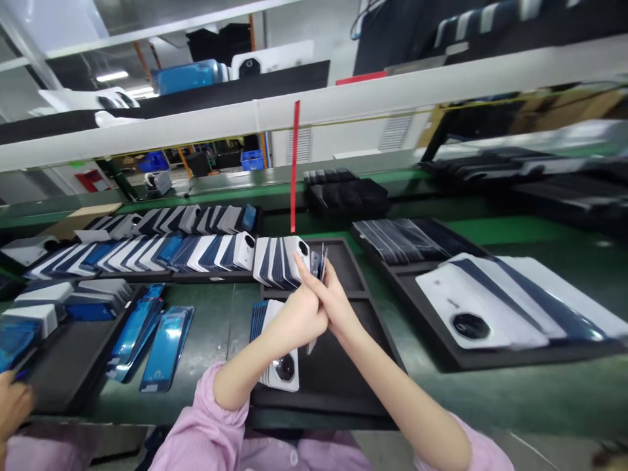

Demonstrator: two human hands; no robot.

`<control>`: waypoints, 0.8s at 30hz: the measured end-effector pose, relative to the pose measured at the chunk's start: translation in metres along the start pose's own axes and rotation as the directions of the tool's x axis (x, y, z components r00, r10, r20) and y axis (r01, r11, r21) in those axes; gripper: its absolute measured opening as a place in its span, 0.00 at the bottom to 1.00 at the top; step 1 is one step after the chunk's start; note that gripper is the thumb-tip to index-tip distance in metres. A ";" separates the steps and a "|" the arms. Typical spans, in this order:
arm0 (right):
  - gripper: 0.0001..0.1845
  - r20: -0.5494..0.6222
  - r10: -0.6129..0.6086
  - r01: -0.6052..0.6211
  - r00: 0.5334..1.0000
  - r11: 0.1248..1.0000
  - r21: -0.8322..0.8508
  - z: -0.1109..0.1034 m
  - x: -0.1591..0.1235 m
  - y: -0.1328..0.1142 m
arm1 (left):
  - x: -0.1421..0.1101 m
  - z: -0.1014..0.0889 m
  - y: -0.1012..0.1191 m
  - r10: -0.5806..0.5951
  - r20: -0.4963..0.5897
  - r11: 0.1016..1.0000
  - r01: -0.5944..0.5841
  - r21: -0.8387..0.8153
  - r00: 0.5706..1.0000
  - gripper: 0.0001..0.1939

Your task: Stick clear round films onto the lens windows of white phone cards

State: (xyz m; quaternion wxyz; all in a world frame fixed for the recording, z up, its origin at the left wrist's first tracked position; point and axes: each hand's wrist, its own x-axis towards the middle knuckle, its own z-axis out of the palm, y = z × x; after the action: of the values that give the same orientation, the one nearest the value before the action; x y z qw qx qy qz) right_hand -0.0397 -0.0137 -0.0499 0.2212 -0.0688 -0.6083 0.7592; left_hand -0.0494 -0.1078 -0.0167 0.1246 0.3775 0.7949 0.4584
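My left hand and my right hand meet over a black tray in front of me. Both are closed together on a thin stack of phone back covers, held upright on edge. Just beyond them a leaning row of white and blue back covers stands at the tray's far end. Under my left forearm lies a second pile of white covers with a round camera ring. The fingers overlap, so which hand bears the stack I cannot tell.
Long rows of covers fill trays to the left. Blue film sheets lie on the green belt. A large white cover lies on a tray at right. Another person's hand shows at the lower left. A red strip hangs ahead.
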 end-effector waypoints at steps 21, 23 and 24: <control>0.43 0.121 0.033 0.005 0.992 0.954 -0.301 -0.070 -0.064 0.037 | 0.011 0.001 -0.001 0.241 0.312 0.969 -0.245 -0.027 0.919 0.25; 0.37 0.112 0.025 0.008 0.993 0.959 -0.284 -0.065 -0.056 0.026 | 0.008 -0.003 0.002 0.187 0.143 0.980 -0.175 -0.091 0.972 0.33; 0.34 0.114 0.026 0.006 0.993 0.963 -0.268 -0.062 -0.051 0.018 | 0.007 -0.007 0.002 0.133 0.043 0.979 -0.125 -0.161 0.990 0.40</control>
State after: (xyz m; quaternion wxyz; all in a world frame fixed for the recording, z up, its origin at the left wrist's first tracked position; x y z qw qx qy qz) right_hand 0.0245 0.0173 -0.0913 0.1700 -0.0568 -0.7169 0.6737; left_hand -0.0568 -0.1069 -0.0100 0.1454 0.4294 0.7263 0.5167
